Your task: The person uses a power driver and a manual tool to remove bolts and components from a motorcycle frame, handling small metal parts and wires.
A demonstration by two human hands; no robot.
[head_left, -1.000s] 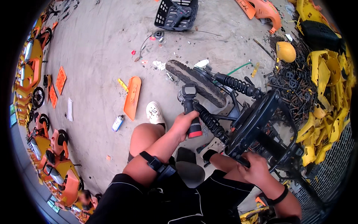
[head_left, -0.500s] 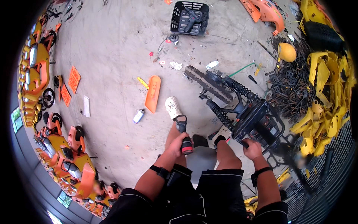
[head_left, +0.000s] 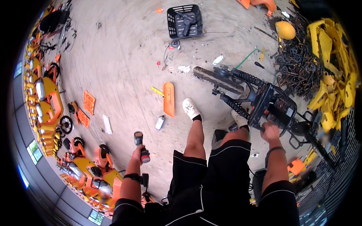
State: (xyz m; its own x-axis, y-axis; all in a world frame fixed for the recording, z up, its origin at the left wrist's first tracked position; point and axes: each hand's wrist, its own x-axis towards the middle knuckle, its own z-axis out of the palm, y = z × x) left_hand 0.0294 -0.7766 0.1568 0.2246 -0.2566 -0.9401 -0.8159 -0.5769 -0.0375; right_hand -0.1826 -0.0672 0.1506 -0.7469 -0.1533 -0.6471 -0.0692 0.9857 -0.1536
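My left hand (head_left: 138, 154) is wrapped round the grip of a cordless drill (head_left: 138, 138) with a red and black battery end. It is held out to the left of my legs, away from the other things. My right hand (head_left: 270, 132) is closed on the dark frame of a stripped-down scooter (head_left: 266, 101), near its open body with wiring showing inside. The scooter lies tilted across the floor to my right, its wheel (head_left: 217, 80) and two coil-spring shock absorbers (head_left: 234, 104) pointing away from me. What exactly my right fingers wrap is partly hidden.
An orange panel (head_left: 169, 100), a yellow cutter (head_left: 157, 90) and a spray can (head_left: 160, 122) lie ahead. Farther off stands a black basket (head_left: 184, 34) with another drill. Metal parts (head_left: 298, 64) and yellow shells (head_left: 332, 86) are heaped right; orange scooters (head_left: 49, 98) line the left.
My left hand has swung the drill leftward, from between my knees to out beside my legs. My legs have straightened and the view has shifted; my right hand stays on the scooter frame.
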